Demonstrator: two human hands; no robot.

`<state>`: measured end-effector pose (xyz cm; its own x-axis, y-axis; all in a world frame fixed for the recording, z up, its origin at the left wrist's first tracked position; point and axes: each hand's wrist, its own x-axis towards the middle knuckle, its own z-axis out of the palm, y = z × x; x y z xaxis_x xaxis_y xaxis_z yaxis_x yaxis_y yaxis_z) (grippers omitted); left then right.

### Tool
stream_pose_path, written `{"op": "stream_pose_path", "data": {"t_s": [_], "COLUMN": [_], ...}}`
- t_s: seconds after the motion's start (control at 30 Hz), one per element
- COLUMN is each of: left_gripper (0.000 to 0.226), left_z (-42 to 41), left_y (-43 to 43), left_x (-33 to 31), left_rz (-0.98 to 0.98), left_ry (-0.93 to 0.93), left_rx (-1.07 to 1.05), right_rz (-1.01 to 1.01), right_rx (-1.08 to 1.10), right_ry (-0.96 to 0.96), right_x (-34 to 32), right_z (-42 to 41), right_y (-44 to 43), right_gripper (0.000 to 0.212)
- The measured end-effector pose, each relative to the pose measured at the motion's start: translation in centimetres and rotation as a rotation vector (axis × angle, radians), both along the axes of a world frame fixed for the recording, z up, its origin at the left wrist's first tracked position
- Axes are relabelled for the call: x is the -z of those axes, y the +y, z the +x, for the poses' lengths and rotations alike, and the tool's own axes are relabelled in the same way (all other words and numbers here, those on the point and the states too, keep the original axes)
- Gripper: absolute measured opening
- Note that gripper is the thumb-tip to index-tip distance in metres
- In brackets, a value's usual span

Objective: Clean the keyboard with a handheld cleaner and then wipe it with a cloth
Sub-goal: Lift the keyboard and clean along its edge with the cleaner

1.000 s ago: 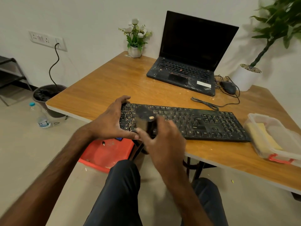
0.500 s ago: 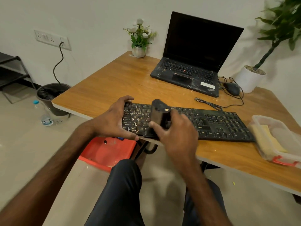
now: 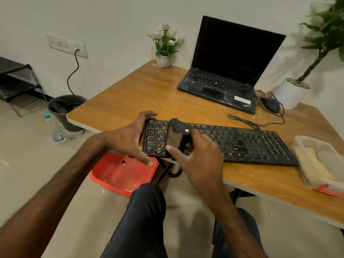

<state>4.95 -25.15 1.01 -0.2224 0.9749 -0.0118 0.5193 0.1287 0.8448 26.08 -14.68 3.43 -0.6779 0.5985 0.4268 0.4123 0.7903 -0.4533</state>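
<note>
A dusty black keyboard [image 3: 247,144] lies along the near edge of the wooden desk [image 3: 134,97]. My left hand [image 3: 130,140] grips its left end, fingers curled over the far edge and thumb at the near edge. My right hand [image 3: 199,153] holds a small dark handheld cleaner [image 3: 176,135] over the keyboard's left keys, thumb along its near side. A loop hangs from the cleaner below the desk edge. A yellow cloth [image 3: 312,164] lies in a clear plastic box [image 3: 327,187] at the right.
An open black laptop [image 3: 229,71] stands at the back, with a mouse [image 3: 270,105] and cables beside it. A small flower pot [image 3: 164,60] and a large white planter [image 3: 290,94] stand at the rear. A red tub [image 3: 119,174], bin [image 3: 65,108] and bottle [image 3: 55,131] are on the floor.
My right hand has carried the cleaner a little away from me over the left keys. My left hand has kept its grip on the keyboard's left end.
</note>
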Motion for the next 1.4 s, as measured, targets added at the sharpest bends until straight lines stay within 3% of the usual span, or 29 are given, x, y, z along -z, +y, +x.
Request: {"op": "stream_pose_path", "data": {"t_s": [0.1,0.23,0.37,0.53,0.67,0.83,1.0,1.13,1.3,1.4], "left_gripper": [0.136,0.136,0.138,0.136,0.135,0.136,0.138,0.140,0.138,0.142], "left_z": [0.2,0.4,0.4,0.4,0.3,0.3,0.4,0.5,0.7,0.3], "left_y": [0.0,0.1,0.1,0.3,0.4,0.5,0.5,0.5,0.2,0.0], "left_x": [0.4,0.5,0.6,0.6,0.8,0.8,1.1,0.9,1.0,0.9], "left_rz": [0.051,0.078,0.080,0.072,0.085,0.078,0.095,0.083,0.117,0.099], "left_ry": [0.033,0.050,0.054,0.066,0.067,0.095,0.116,0.124,0.091,0.111], "left_rx": [-0.038,-0.046,-0.049,-0.058,-0.046,-0.048,-0.059,-0.062,-0.055,-0.030], "right_rz": [-0.020,0.019,0.012,0.035,0.021,0.159,0.122,0.061,0.041,0.094], "right_rx": [-0.092,0.004,-0.115,-0.003,-0.089,0.107,-0.006,0.152,-0.020,0.031], "right_ry": [0.006,0.011,0.022,0.022,0.050,0.048,0.087,0.023,0.080,0.066], "right_x": [0.5,0.0,0.4,0.1,0.9,1.2,1.8,0.8,1.4,1.2], "right_z": [-0.7,-0.9,-1.1,-0.5,-0.2,0.8,0.6,1.0,-1.6,-2.1], "right_y": [-1.7,-0.1,-1.8,0.5,-1.6,0.7,-1.3,0.8,-3.8,-3.5], "right_gripper": [0.047,0.047,0.047,0.048,0.049,0.050,0.046,0.054,0.050,0.049]}}
